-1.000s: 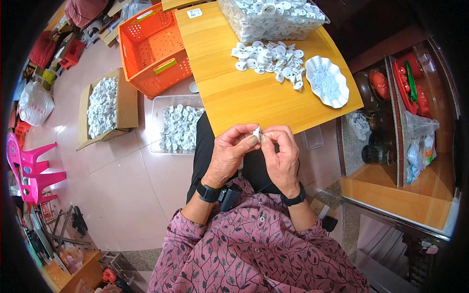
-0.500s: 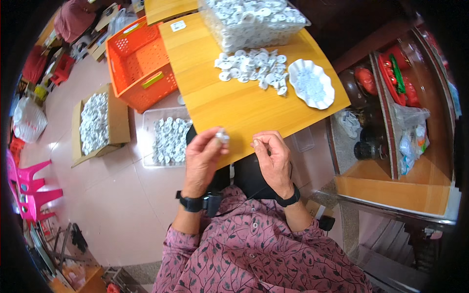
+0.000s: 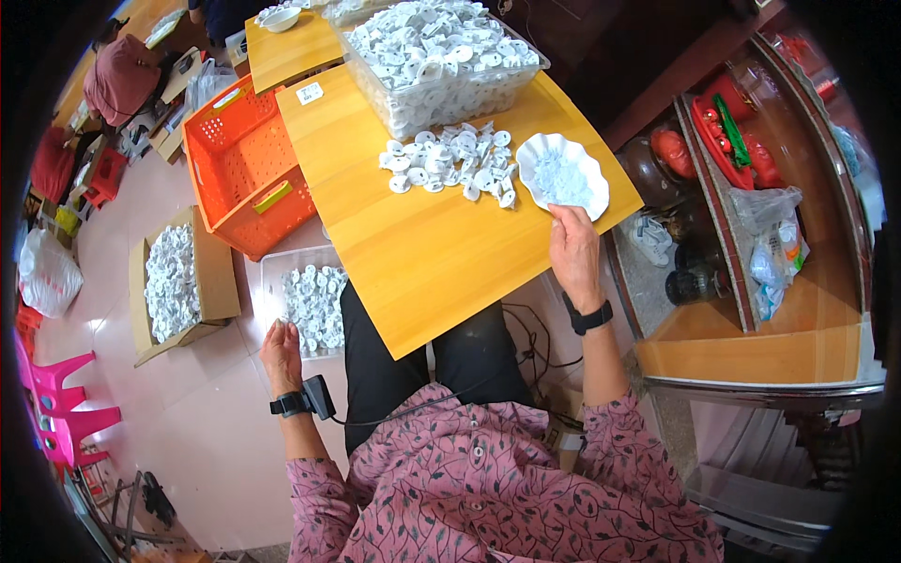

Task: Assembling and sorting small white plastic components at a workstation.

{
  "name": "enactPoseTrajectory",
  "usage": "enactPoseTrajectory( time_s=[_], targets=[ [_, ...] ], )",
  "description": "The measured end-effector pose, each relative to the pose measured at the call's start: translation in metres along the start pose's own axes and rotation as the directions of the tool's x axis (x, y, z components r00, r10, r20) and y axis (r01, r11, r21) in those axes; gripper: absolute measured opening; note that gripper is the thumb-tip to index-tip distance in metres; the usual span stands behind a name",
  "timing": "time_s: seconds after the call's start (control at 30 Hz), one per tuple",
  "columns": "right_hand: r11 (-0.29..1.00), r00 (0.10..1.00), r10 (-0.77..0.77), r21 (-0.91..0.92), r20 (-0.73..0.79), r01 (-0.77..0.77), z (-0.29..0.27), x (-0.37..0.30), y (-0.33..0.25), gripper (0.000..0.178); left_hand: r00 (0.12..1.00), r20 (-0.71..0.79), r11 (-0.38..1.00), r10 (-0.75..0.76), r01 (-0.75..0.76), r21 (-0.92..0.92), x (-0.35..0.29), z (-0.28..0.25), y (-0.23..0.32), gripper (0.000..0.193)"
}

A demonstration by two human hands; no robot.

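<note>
My left hand (image 3: 280, 357) is lowered off the table's left side, beside a clear plastic bin (image 3: 273, 284) of small white round plastic parts (image 3: 315, 298). Its fingers are curled together, and a tiny whitish bit shows at the tips, too small to name. My right hand (image 3: 573, 255) reaches to the near rim of a white scalloped dish (image 3: 598, 180). Its fingertips are drawn together over the small clear bluish pieces (image 3: 561, 175) in the dish; what they pinch is hidden. A loose pile of white plastic parts (image 3: 450, 161) lies left of the dish.
A large clear tub (image 3: 441, 98) heaped with white parts stands on the far end of the yellow table (image 3: 404, 272). Left of it are an orange crate (image 3: 249, 159) and a cardboard box (image 3: 218, 272) of white parts. Shelves (image 3: 751, 357) stand at right; people sit far left.
My hands have moved apart from over the table's near edge. The left went down and left to the clear bin; the right went forward to the dish. The view has shifted somewhat.
</note>
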State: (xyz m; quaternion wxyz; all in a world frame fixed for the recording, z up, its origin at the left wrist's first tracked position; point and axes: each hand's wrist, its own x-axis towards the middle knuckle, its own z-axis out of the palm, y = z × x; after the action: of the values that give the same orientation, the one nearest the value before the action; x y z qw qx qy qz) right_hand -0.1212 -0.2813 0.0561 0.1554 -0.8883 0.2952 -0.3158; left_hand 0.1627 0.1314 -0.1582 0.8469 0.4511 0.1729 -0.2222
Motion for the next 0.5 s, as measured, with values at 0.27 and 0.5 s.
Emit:
enactPoseTrajectory(
  time_s=[0.27,0.5],
  targets=[
    [0.967,0.996,0.012,-0.253,0.089,0.011,0.027,0.033,0.031,0.043,0.967,0.147,0.738,0.208,-0.253,0.625,0.019,-0.029,-0.004,0.026],
    [0.963,0.974,0.107,-0.265,0.198,-0.052,0.03,0.039,0.04,0.038,0.991,0.06,0.973,0.12,-0.13,0.191,-0.083,0.104,0.014,0.031]
  ],
)
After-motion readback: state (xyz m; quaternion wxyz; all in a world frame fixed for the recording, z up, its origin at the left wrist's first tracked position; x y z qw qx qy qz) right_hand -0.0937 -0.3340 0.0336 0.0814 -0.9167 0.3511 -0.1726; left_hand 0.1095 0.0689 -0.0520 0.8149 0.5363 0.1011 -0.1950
